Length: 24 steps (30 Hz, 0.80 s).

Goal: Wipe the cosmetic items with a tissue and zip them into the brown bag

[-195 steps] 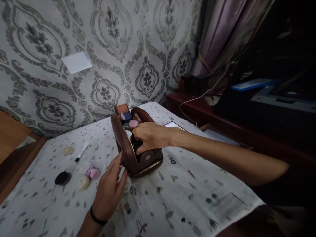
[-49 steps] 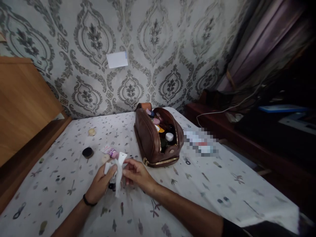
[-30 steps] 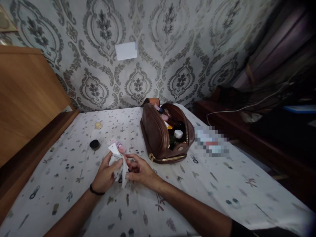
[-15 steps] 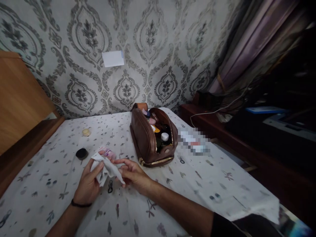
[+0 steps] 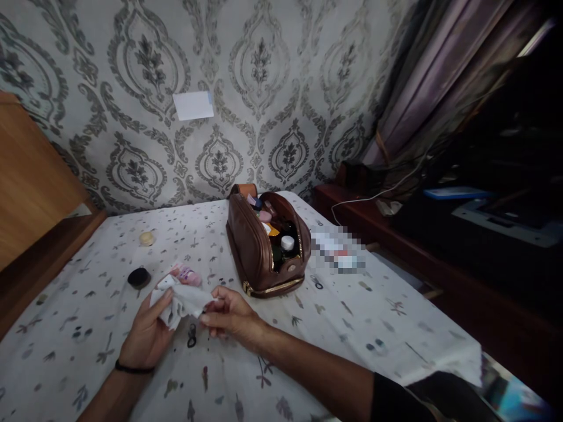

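Note:
A crumpled white cloth or tissue (image 5: 187, 300) is stretched between my two hands above the patterned sheet. My left hand (image 5: 148, 328) grips its left part, thumb on top, with a dark band around the wrist. The fingers of my right hand (image 5: 229, 313) pinch its right end. Just behind the cloth lies a pink and purple packet (image 5: 188, 274), partly covered by it. To the right stands a brown leather bag (image 5: 250, 240), unzipped, with a white-capped bottle (image 5: 287, 243) and several small items inside.
A round black item (image 5: 139, 277) and a small cream-coloured item (image 5: 146, 238) lie left on the sheet (image 5: 334, 357). Right of the bag is a blurred-out item (image 5: 338, 251). A wooden panel (image 5: 35, 181) borders the left; a dark red ledge (image 5: 343, 199) with a cable borders the right.
The right hand has drawn its end of the cloth outward, so the cloth is more stretched sideways. The whole view has shifted slightly, with the scene appearing further left.

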Available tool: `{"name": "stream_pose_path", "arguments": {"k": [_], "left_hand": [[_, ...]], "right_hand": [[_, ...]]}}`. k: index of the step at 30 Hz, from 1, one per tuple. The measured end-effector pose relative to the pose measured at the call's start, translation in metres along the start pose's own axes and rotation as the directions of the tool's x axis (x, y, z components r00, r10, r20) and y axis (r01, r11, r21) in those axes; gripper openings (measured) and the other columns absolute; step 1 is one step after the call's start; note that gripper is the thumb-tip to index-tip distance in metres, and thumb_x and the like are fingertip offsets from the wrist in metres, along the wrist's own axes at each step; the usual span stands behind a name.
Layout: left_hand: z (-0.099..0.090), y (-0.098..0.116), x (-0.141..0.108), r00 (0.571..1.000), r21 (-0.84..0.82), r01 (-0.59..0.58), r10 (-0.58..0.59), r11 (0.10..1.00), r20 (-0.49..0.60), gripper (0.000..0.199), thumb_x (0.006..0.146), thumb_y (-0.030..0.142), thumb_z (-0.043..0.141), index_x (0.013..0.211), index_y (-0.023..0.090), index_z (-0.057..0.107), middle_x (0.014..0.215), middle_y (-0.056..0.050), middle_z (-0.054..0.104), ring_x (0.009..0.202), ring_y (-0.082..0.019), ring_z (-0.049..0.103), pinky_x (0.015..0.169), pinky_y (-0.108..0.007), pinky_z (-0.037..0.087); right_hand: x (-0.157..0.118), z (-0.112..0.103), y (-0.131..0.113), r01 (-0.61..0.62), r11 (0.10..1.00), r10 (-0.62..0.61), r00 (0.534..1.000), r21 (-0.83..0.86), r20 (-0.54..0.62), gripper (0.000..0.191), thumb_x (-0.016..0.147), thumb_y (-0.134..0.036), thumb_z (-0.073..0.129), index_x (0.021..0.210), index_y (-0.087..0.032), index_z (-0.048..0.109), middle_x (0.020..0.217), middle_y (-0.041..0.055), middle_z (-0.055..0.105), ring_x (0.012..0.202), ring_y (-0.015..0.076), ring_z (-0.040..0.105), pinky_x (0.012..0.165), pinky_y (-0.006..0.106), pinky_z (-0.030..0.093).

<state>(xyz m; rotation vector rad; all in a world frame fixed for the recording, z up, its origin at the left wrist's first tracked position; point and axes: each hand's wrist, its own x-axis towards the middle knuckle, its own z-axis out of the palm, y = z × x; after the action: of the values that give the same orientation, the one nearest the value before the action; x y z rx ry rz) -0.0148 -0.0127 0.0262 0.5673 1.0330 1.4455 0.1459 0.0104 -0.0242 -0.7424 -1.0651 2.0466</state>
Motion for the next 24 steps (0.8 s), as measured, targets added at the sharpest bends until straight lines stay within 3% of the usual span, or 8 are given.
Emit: {"name": "stream_pose_path", "arguments": {"k": [6, 9, 13, 16, 21, 24], "left_hand": [[-0.003, -0.015, -0.003, 0.989, 0.12, 0.07, -0.085, 0.99, 0.124, 0.059, 0.066, 0.034, 0.084, 0.119, 0.021, 0.061, 0.097, -0.006, 0.072, 0.09, -0.023, 0.069, 0.076, -0.031, 0.057], [-0.005, -0.024, -0.003, 0.98, 0.173, 0.101, -0.128, 0.98, 0.152, 0.063, 0.063, 0.032, 0.085, 0.119, 0.021, 0.06, 0.097, -0.005, 0.072, 0.09, -0.022, 0.068, 0.075, -0.029, 0.056], [-0.002, -0.028, -0.002, 0.984, 0.182, 0.089, -0.114, 0.979, 0.133, 0.059, 0.061, 0.031, 0.086, 0.114, 0.02, 0.061, 0.09, -0.003, 0.071, 0.081, -0.018, 0.067, 0.069, -0.025, 0.053], [0.002, -0.023, -0.001, 0.994, 0.143, 0.042, -0.056, 0.989, 0.097, 0.055, 0.061, 0.029, 0.086, 0.109, 0.019, 0.063, 0.081, 0.0, 0.069, 0.07, -0.014, 0.064, 0.063, -0.022, 0.051], [-0.002, -0.011, 0.006, 1.0, 0.017, -0.029, 0.03, 0.999, -0.004, 0.046, 0.06, 0.023, 0.085, 0.102, 0.018, 0.065, 0.089, -0.002, 0.073, 0.07, -0.013, 0.066, 0.062, -0.021, 0.051], [-0.009, -0.005, 0.011, 0.997, -0.051, -0.039, 0.035, 0.998, -0.066, 0.043, 0.064, 0.02, 0.081, 0.104, 0.016, 0.067, 0.088, -0.004, 0.074, 0.071, -0.013, 0.067, 0.064, -0.02, 0.052]], "right_hand": [[-0.006, 0.004, -0.002, 0.197, 0.957, -0.216, 0.974, -0.214, -0.069, 0.059, 0.047, -0.05, 0.089, 0.066, -0.02, 0.042, 0.061, -0.0092, 0.047, 0.055, 0.0062, 0.04, 0.053, 0.02, 0.03], [-0.01, 0.005, -0.004, 0.279, 0.883, -0.336, 0.937, -0.378, -0.094, 0.048, 0.058, -0.045, 0.084, 0.064, -0.02, 0.043, 0.061, -0.0082, 0.04, 0.06, 0.0081, 0.036, 0.056, 0.021, 0.028], [-0.012, 0.005, -0.003, 0.298, 0.764, -0.414, 0.907, -0.572, -0.081, 0.031, 0.066, -0.033, 0.074, 0.068, -0.019, 0.047, 0.064, -0.0068, 0.042, 0.063, 0.0095, 0.038, 0.057, 0.021, 0.03], [-0.01, 0.008, 0.0, 0.276, 0.729, -0.409, 0.909, -0.627, -0.076, 0.023, 0.068, -0.027, 0.071, 0.07, -0.019, 0.049, 0.065, -0.0064, 0.045, 0.062, 0.0094, 0.04, 0.055, 0.02, 0.031], [-0.011, 0.01, 0.004, 0.241, 0.738, -0.352, 0.934, -0.63, -0.054, 0.02, 0.069, -0.02, 0.07, 0.068, -0.019, 0.05, 0.062, -0.0062, 0.048, 0.057, 0.0083, 0.042, 0.054, 0.02, 0.032], [-0.011, 0.008, 0.005, 0.221, 0.858, -0.246, 0.969, -0.464, 0.007, 0.025, 0.074, -0.033, 0.072, 0.075, -0.02, 0.05, 0.066, -0.0053, 0.053, 0.057, 0.0085, 0.047, 0.054, 0.02, 0.037]]}}
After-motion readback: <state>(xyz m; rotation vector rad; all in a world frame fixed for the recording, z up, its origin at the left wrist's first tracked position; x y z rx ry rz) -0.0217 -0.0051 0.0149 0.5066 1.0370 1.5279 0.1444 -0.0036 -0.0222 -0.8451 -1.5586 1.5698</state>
